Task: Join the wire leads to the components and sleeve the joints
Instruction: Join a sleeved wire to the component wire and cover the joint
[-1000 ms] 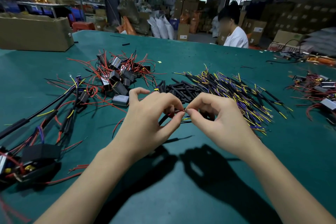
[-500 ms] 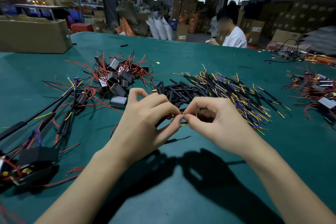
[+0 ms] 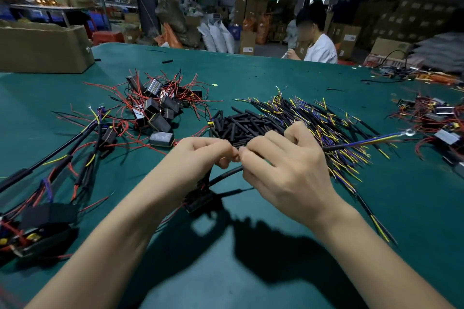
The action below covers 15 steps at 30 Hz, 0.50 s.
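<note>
Both hands meet above the green table [image 3: 251, 271], fingertips touching. The left hand [image 3: 198, 158] has its fingers curled, pinching something too small to make out. The right hand [image 3: 281, 170] grips a black-sheathed wire lead [image 3: 351, 145] that runs out to the right and ends in a ring terminal [image 3: 409, 132]. One black component [image 3: 200, 199] hangs under the hands, over the table. Just behind the fingers lies a heap of black sleeves [image 3: 238, 124], and right of it a pile of yellow and blue leads [image 3: 326, 120]; neither can be counted. A cluster of boxed components [image 3: 155, 108] with red wires sits left, a cardboard box [image 3: 42, 49] beyond. One person in white [image 3: 320, 47] sits across the table
</note>
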Each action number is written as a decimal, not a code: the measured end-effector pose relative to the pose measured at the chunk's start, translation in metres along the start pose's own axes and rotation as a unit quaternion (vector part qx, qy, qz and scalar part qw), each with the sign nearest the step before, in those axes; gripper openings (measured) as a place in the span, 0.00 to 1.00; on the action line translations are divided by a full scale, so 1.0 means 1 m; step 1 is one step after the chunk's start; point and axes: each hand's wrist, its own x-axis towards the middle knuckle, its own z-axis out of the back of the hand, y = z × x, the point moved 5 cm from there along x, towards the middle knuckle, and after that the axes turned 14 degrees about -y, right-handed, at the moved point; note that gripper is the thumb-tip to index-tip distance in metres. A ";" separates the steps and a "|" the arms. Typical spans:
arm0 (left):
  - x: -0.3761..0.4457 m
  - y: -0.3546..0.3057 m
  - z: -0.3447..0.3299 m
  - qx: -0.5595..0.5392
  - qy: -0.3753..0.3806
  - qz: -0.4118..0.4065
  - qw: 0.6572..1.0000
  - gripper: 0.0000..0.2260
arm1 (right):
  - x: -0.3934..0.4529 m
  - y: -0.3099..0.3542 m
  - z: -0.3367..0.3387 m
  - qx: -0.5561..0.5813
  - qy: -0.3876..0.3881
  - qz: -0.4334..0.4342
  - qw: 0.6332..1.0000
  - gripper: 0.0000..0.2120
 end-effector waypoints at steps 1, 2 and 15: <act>0.000 0.002 0.000 -0.007 0.015 0.015 1.000 0.12 | -0.001 -0.001 -0.002 0.007 0.000 -0.016 1.000 0.11; 0.001 0.003 0.000 -0.013 0.018 0.016 1.000 0.12 | -0.003 -0.003 -0.004 0.027 0.009 -0.049 0.998 0.10; -0.015 -0.023 -0.003 0.273 -0.133 -0.420 0.855 0.02 | -0.031 -0.034 -0.027 0.367 0.136 -0.495 0.776 0.08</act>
